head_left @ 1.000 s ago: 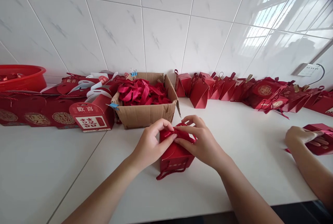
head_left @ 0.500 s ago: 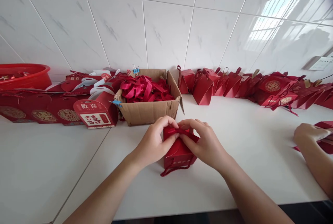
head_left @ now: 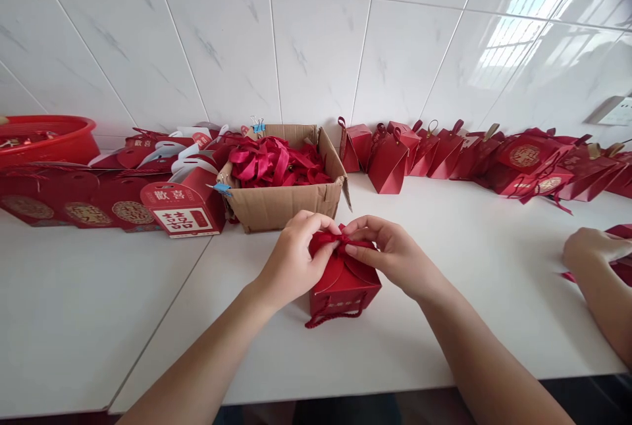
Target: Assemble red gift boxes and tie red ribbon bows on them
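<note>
A small red gift box (head_left: 340,287) stands on the white table, with a red twisted cord hanging at its front. Across its top runs a red ribbon (head_left: 342,241), gathered in a knot or loop at the middle. My left hand (head_left: 299,254) pinches the ribbon from the left between thumb and fingers. From the right, my right hand (head_left: 388,254) holds the ribbon close to the knot, thumb and fingertips closed on it. The fingers hide part of the ribbon, so its exact shape is unclear.
Behind my hands stands a cardboard box (head_left: 281,208) of red ribbons. Red boxes (head_left: 180,211) line the left, near a red basin (head_left: 59,142). More red boxes (head_left: 388,162) stand along the tiled wall. Another person's hand (head_left: 590,247) holds a red item at the right edge.
The ribbon has been drawn into a tighter knot at the centre, and my right fingers have shifted on it. More of the box top shows. The view has moved slightly.
</note>
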`<state>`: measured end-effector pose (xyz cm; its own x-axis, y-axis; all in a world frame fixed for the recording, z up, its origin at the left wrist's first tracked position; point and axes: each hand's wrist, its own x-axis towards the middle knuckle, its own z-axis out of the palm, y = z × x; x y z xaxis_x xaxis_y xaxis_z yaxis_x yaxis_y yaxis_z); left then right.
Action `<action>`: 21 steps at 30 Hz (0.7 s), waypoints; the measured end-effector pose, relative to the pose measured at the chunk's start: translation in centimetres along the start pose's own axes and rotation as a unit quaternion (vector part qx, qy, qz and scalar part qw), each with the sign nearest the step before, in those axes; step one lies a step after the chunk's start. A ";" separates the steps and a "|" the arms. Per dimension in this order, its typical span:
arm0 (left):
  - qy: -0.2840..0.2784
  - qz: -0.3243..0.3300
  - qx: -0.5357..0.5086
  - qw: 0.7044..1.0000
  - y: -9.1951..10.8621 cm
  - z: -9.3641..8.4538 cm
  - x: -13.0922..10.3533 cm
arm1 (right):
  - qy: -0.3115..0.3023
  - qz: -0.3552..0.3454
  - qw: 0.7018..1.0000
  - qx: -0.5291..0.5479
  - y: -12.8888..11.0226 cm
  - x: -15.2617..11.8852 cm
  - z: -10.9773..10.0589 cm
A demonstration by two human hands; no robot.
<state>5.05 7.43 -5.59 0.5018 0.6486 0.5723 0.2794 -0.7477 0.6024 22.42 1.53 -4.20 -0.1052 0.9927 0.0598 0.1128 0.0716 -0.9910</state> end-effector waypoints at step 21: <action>-0.023 -0.058 0.051 0.997 0.7 -2.0 0.0 | 0.031 0.011 0.999 0.043 -0.1 0.1 0.7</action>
<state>3.55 7.21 -4.07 0.4976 0.7263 0.4743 0.4187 -0.6800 0.6019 21.69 1.54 -4.21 -0.0421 0.9982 0.0434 0.0296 0.0447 -0.9986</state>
